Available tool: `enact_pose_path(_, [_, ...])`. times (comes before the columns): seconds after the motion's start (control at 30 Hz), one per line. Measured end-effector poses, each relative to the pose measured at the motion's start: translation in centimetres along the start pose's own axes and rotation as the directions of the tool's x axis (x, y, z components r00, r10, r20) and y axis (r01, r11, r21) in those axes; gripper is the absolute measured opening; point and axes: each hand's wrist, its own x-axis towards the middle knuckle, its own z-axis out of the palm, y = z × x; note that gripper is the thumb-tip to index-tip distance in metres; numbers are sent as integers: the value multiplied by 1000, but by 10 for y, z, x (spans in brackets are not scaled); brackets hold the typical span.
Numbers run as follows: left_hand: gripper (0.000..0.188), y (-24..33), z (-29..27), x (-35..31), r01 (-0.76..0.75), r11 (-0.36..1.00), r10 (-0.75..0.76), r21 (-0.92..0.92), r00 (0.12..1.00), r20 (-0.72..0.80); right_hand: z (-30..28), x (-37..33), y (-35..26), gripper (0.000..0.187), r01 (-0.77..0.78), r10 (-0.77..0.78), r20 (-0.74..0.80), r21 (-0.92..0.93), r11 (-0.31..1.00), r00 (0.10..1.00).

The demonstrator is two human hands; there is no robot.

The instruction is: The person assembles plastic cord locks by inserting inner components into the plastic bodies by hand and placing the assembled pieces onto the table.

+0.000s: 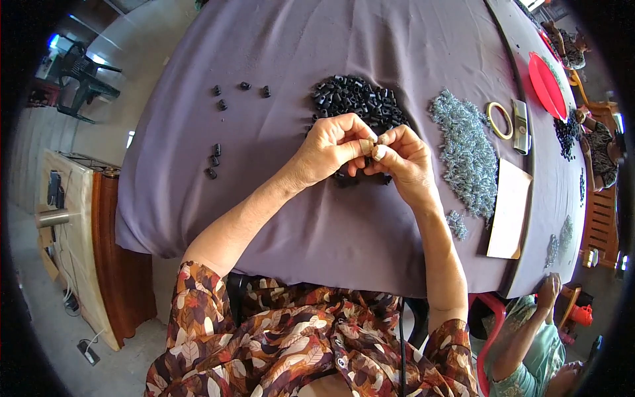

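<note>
My left hand [329, 149] and my right hand [409, 163] meet above the table, thumbs and fingertips pinched close together. Whatever small piece they hold between them is hidden by the fingers. Just beyond and partly under the hands lies a heap of small black cylindrical parts [357, 99]. Several more black parts [245, 86] are set apart to the left, and a short row of black parts [215, 155] lies nearer to me. Right of my right hand spreads a long pile of small clear, pale-blue pieces [463, 149], with a little cluster of clear pieces [456, 225] at its near end.
A purple-grey cloth [278, 33] covers the table. On the right lie a yellow tape roll [499, 120], a metallic flat item [521, 127], a cardboard sheet [510, 210] and a red tray [548, 86]. Other people sit along the right; one person's hand [548, 291] rests near the edge.
</note>
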Motion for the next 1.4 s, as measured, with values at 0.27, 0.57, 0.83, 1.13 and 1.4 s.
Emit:
enact_pose_path(0.27, [5, 4, -5, 0, 7, 999, -3, -54, 997, 77, 3, -1, -3, 19, -2, 2, 43, 13, 1000, 999])
enact_pose_path(0.57, [4, 5, -4, 0, 59, 996, -49, -69, 989, 142, 4, -3, -3, 19, -6, 3, 74, 40, 999, 997])
enact_pose_path(0.83, [8, 5, -9, 2, 19, 993, -23, 114, 999, 35, 6, 1, 3, 19, 105, -125, -86, -205, 973, 988])
enact_pose_path(1.13, [14, 4, -70, 21, -131, 898, 349, 420, 795, -496, -54, 11, -27, 7, 134, -686, -123, -942, 309, 717])
enact_pose_path(1.4, [15, -3, -113, 26, -43, 672, 554, 739, 691, -464, -86, 15, -15, 17, 30, -648, 105, -992, -126, 754])
